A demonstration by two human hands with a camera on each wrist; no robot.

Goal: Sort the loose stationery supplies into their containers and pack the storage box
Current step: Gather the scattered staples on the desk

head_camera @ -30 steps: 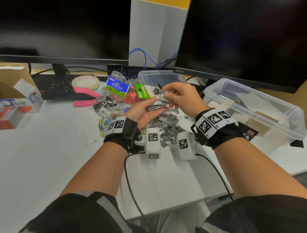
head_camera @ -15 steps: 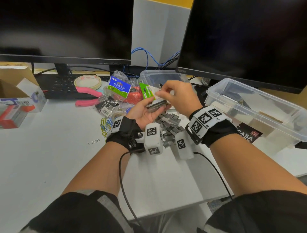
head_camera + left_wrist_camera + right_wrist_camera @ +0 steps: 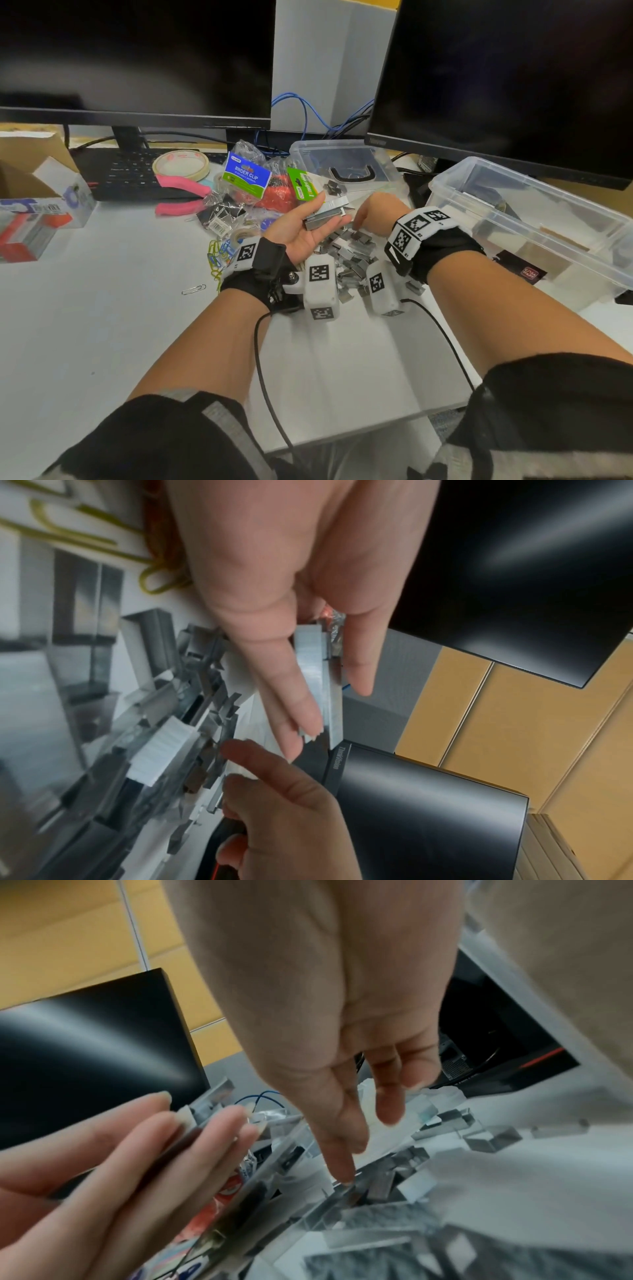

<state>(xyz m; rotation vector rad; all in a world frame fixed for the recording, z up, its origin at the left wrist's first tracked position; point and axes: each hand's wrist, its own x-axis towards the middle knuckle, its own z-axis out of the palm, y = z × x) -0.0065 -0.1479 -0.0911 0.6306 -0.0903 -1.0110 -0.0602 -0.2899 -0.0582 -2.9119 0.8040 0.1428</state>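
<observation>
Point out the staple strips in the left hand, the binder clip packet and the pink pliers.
staple strips (image 3: 327,214), head view, top face.
binder clip packet (image 3: 247,174), head view, blue label.
pink pliers (image 3: 183,194), head view, handles.

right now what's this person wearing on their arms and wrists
Both forearms are bare, with dark sleeves with a grey stripe pushed up near the elbows. Each wrist carries a black strap with white panels printed with black square fiducial markers: left wrist band, right wrist band. A white boxy camera module with similar markers hangs under each wrist, trailing a thin black cable.
</observation>
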